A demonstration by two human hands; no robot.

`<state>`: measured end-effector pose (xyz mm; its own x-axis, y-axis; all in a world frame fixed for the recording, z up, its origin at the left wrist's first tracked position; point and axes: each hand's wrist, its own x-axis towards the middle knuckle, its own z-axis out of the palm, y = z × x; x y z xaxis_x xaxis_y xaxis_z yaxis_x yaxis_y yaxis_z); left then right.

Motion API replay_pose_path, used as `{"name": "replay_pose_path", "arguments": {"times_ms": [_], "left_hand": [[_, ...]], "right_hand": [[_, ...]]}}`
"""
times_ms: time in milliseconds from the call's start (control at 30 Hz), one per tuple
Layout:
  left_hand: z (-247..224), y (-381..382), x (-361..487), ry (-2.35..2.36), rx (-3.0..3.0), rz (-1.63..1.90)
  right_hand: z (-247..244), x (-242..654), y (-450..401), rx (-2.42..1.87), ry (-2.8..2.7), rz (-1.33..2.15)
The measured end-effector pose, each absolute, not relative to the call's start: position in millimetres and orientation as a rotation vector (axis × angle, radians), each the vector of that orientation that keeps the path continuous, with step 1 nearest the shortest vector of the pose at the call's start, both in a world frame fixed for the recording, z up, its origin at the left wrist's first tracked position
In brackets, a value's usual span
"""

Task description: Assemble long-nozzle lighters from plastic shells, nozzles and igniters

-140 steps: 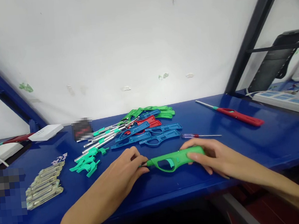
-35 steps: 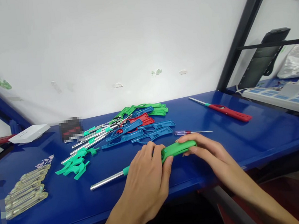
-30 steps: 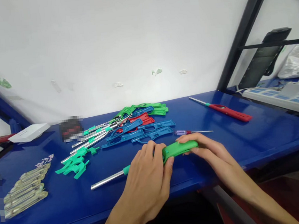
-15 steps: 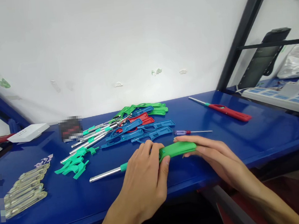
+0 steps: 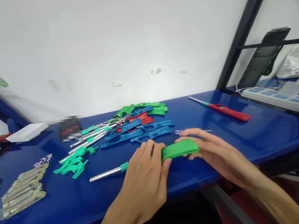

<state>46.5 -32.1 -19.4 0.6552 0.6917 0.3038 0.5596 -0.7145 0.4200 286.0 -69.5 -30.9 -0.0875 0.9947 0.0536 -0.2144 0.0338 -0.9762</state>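
A stick lighter with a green handle (image 5: 180, 148), a teal collar and a metal tube lies across my hands above the table's front part. My left hand (image 5: 146, 176) is closed around its middle, hiding the trigger area. My right hand (image 5: 214, 148) holds the rear end of the handle, fingertips behind and below it, with one finger lifted off. A small screwdriver (image 5: 178, 132) lies just beyond my right hand, partly covered by it.
Blue handle shells (image 5: 154, 134), green shells (image 5: 159, 110) and metal tubes (image 5: 89, 142) are heaped at the back. Teal triggers (image 5: 74, 165) and clear fuel tanks (image 5: 25, 190) lie left. A red lighter (image 5: 226, 111) rests right, before a power strip (image 5: 279, 98).
My right hand has loosened at the handle's end, its upper finger lifting and now covering part of the screwdriver. The lighter has shifted slightly; my left hand keeps its hold.
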Motion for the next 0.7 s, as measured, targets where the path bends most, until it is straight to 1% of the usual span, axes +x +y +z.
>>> {"name": "replay_pose_path", "arguments": {"times_ms": [700], "left_hand": [[-19.1,-32.9,51.7,1.069,2.616,0.63]], "right_hand": [[-33.4,287.5,-64.4,-0.983,-1.111,1.341]]}}
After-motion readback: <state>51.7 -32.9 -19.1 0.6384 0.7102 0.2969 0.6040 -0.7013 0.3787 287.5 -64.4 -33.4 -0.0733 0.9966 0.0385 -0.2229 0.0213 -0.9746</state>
